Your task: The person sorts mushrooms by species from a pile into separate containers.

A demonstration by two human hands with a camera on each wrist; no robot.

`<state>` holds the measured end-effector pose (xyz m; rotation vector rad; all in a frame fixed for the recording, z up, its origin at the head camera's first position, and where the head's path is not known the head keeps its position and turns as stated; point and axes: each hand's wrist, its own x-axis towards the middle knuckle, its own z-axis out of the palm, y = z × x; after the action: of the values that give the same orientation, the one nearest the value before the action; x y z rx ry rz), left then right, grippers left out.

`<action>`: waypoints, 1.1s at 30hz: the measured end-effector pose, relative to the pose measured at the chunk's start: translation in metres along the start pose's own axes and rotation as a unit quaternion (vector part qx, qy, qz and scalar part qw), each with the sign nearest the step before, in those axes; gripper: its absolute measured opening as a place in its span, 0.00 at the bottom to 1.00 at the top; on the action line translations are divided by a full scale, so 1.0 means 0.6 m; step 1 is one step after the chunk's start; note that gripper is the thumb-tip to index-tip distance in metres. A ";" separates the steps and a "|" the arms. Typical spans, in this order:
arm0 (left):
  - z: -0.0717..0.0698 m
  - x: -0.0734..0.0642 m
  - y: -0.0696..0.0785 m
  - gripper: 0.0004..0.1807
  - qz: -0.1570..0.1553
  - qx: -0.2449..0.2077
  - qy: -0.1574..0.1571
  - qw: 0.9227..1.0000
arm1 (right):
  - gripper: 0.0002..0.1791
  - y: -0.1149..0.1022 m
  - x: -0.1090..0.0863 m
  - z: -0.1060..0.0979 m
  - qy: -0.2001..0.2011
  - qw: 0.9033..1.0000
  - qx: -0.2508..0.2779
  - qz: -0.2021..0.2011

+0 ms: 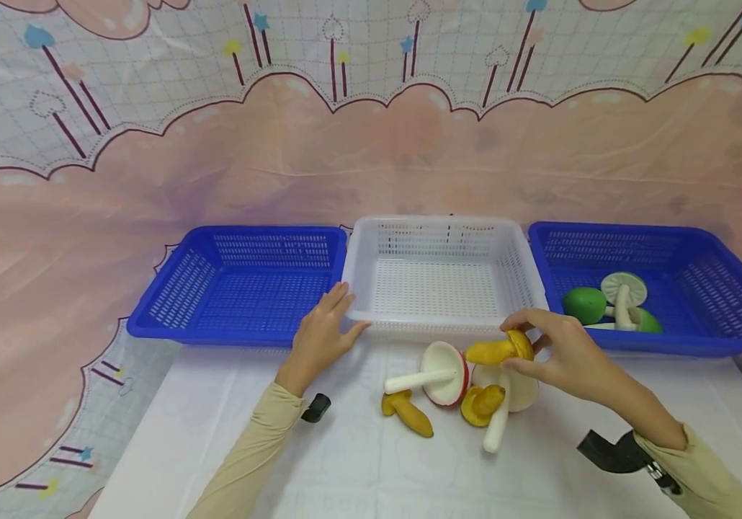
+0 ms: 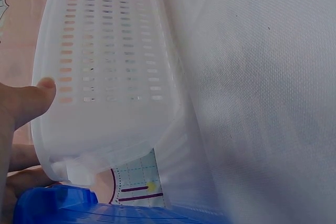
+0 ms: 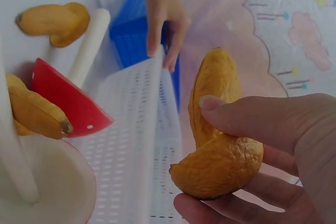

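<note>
My right hand [image 1: 565,353] pinches a yellow toy mushroom [image 1: 490,352] between thumb and fingers, just above the pile at the white basket's front. In the right wrist view, the held yellow mushroom [image 3: 215,129] has its stem up and cap down. My left hand [image 1: 322,335] rests at the near left corner of the white basket [image 1: 442,324], its thumb [image 2: 44,90] on the rim and fingers extended. On the table lie a red-capped mushroom [image 1: 439,375] with a white stem, two yellow mushrooms [image 1: 413,416] [image 1: 484,404], and another white-stemmed mushroom [image 1: 497,425] partly covered.
A blue basket [image 1: 157,328] stands left of the white one. Another blue basket [image 1: 727,346], on the right, holds several green-capped mushrooms [image 1: 583,305]. A patterned cloth [image 1: 358,158] hangs behind, and white cloth [image 1: 345,468] covers the table.
</note>
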<state>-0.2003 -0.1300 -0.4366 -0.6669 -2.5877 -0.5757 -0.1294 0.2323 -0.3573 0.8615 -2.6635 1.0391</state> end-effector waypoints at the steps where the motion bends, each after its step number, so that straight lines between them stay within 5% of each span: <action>1: 0.000 0.000 0.000 0.30 -0.001 0.001 -0.001 1.000 | 0.23 0.001 0.004 -0.002 -0.001 1.000 -0.003 -0.001; 21: 0.000 0.000 0.001 0.29 0.002 0.004 0.002 1.000 | 0.20 0.051 0.062 -0.017 0.024 0.999 -0.028 0.006; 33: -0.004 0.001 0.002 0.30 0.008 0.005 0.008 1.000 | 0.21 0.091 0.094 -0.012 0.014 0.997 -0.029 0.065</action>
<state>-0.1997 -0.1300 -0.4342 -0.6768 -2.5674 -0.5595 -0.2068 0.2435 -0.3640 0.6654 -2.7424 0.9879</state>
